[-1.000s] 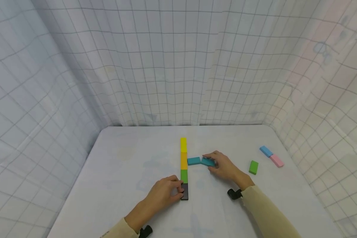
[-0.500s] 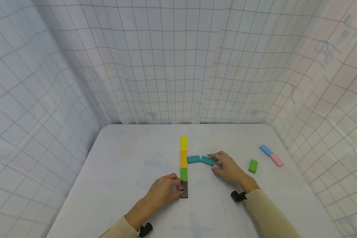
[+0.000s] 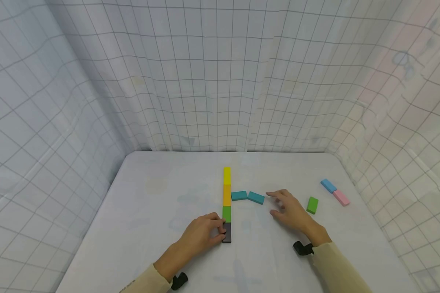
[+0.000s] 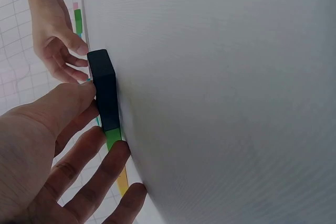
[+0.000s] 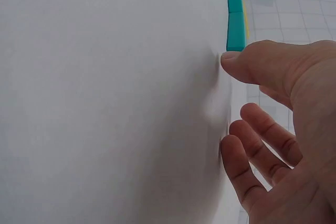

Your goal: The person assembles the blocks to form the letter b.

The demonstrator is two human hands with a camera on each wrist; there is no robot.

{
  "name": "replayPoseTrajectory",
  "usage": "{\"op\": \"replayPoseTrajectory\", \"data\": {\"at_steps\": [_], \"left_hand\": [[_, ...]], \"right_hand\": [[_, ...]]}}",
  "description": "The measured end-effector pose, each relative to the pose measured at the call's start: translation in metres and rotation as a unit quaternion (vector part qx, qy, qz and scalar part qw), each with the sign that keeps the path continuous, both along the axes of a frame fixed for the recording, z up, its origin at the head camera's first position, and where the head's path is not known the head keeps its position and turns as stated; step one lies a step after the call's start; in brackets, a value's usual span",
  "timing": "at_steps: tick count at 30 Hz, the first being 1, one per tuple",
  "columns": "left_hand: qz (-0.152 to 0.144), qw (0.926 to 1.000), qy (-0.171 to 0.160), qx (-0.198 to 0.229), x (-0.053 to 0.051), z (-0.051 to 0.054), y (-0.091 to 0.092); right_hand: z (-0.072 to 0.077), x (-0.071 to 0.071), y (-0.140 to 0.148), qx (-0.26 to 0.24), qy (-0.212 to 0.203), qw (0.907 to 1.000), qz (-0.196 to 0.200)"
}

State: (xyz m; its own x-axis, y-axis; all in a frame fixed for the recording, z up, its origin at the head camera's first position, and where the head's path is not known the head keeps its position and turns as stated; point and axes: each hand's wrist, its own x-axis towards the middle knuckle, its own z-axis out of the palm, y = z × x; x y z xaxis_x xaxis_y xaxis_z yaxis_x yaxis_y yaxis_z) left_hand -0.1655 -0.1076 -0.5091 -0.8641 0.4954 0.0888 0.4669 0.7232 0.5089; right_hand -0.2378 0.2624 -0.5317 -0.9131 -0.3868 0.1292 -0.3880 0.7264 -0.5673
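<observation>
My left hand [image 3: 204, 234] holds the black block [image 3: 227, 232] at its left edge with thumb and index finger. In the left wrist view the thumb lies against the black block [image 4: 106, 95], while the other fingers spread beside the row. That block ends a straight row with a green block [image 3: 226, 214], an orange block [image 3: 226, 195] and a yellow block [image 3: 227, 175]. From the row's right side extend two teal blocks [image 3: 239, 196], the outer teal block [image 3: 256, 197] tilted. My right hand [image 3: 289, 211] hovers just right of it, fingers relaxed, holding nothing.
Right of my right hand lies a loose green block [image 3: 312, 205]. Farther right, a blue block [image 3: 328, 186] and a pink block [image 3: 341, 197] touch end to end. A gridded white curtain [image 3: 205, 81] surrounds the white table [image 3: 161, 175] at the back and sides.
My right hand has let go of the outer teal block and drawn away to the right. That block stays at its angle. The left hand keeps its place at the black block.
</observation>
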Motion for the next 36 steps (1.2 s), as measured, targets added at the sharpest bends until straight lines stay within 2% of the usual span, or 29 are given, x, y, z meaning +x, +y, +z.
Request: {"op": "replayPoseTrajectory", "data": {"at_steps": [7, 19, 32, 36], "left_hand": [[0.000, 1.0000, 0.001, -0.001, -0.001, 0.000, -0.001], [0.001, 0.9999, -0.007, 0.008, -0.001, 0.001, 0.000], [0.003, 0.9993, -0.018, 0.033, -0.001, -0.001, -0.002], [0.002, 0.9989, -0.012, 0.044, -0.001, -0.002, -0.004]], "right_hand": [[0.005, 0.006, 0.015, 0.005, 0.011, 0.9995, -0.029], [0.015, 0.015, 0.038, -0.011, 0.055, 0.9976, -0.040], [0.016, 0.019, 0.069, -0.012, 0.130, 0.9890, -0.069], [0.017, 0.020, 0.078, -0.006, 0.133, 0.9876, -0.084]]}}
